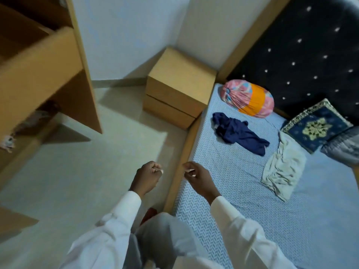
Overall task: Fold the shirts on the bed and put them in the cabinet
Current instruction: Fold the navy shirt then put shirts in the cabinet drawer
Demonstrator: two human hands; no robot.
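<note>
Head view, from where I stand: left hand (148, 175) balled in an empty fist, right hand (198, 177) with fingers loosely curled, holding nothing, both at the blue patterned bed's (248, 206) side edge. The crumpled navy cloth shirt (239, 134) and the creased cream cloth shirt (281, 167) lie mid-bed; I'd drag one onto bare sheet and smooth it flat before folding.

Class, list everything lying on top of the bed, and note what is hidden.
On the bed: a navy shirt, a pale shirt, a pink-and-orange bolster, a navy cushion and a grey pillow. The sheet beneath each is covered; the pillow runs out of frame.
</note>
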